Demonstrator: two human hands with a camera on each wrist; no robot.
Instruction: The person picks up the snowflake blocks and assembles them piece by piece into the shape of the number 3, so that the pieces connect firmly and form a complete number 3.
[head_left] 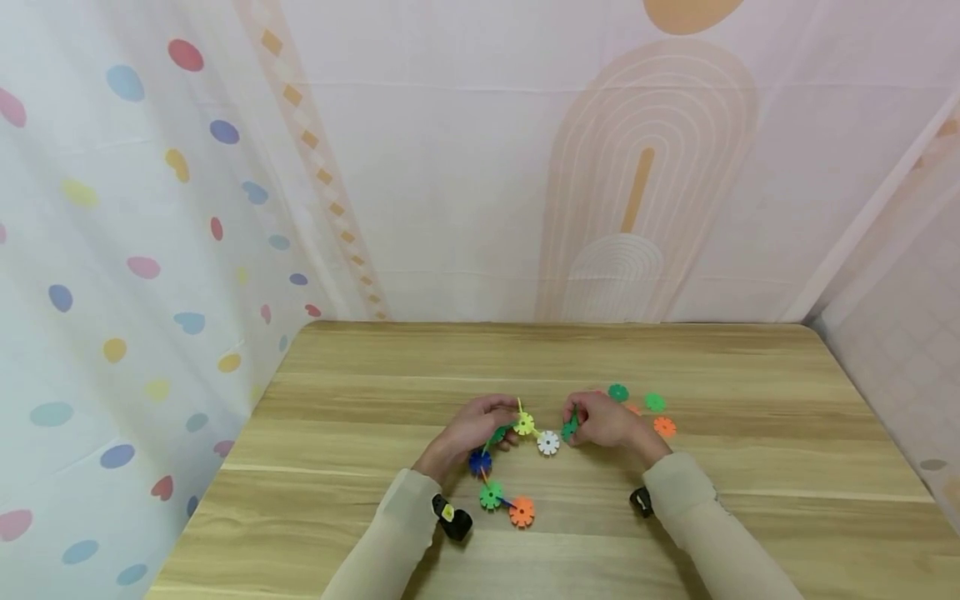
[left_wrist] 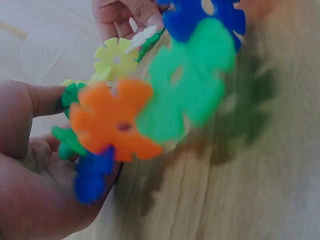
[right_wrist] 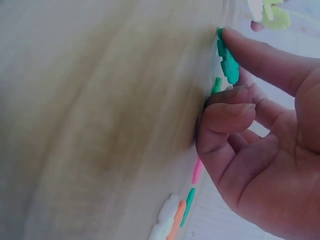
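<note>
Six snowflake discs (head_left: pixel 522 510) joined in a chain, four loose discs (head_left: pixel 663 427), one table (head_left: pixel 750 500).

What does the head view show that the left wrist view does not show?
Only the head view shows the whole wooden table, the right hand pinching a dark green disc, and the loose discs lying beyond that hand. Only the left wrist view shows the notched edges of the orange disc and the light green disc close up, though blurred. Both show the left hand holding the joined chain and its yellow disc.
</note>
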